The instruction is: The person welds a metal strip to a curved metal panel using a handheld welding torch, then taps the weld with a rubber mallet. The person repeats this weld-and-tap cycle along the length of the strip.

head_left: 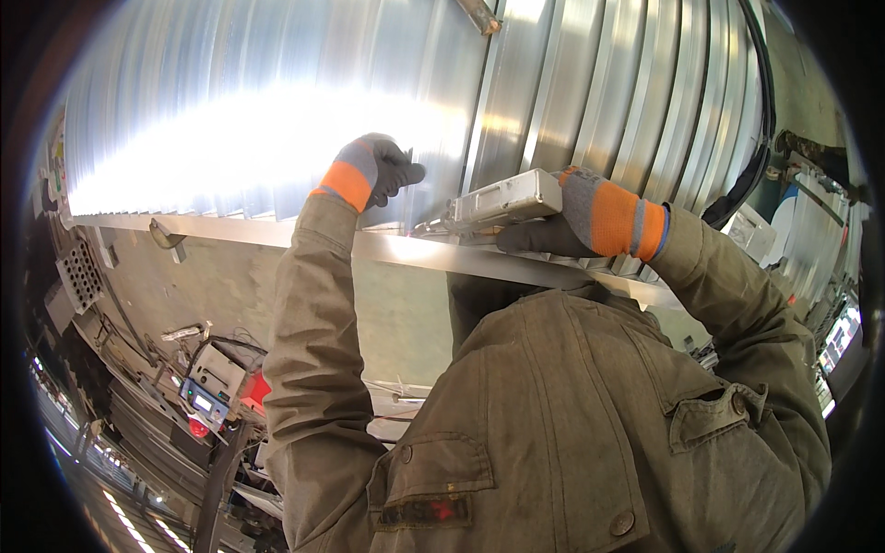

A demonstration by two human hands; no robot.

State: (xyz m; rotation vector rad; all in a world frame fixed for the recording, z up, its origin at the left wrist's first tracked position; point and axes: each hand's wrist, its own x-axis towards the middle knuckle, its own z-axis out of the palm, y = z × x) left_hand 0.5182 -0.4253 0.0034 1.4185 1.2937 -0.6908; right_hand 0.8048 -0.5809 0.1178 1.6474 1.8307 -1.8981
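My right hand (578, 221), in a grey-orange glove with dark fingers, grips a boxy white handheld tool (507, 198). Its narrow metal nose (431, 227) points left, close to the near edge of a ribbed silver metal panel (516, 120). My left hand (380, 170), gloved alike, is over the panel, up and left of that nose. The left fingers are loosely bent and apart, and nothing shows in them. Along the panel's near side runs a flat metal bar (406, 251), which passes below both hands. Whether the nose touches metal cannot be made out.
Bright glare covers the panel's left part. A clamp-like metal piece (166, 234) sits on the bar at left. Lower left stands equipment with a small lit display (204, 403) and cables. A black hose (761, 138) curves along the panel's right end. A rod end (481, 17) overhangs the far side.
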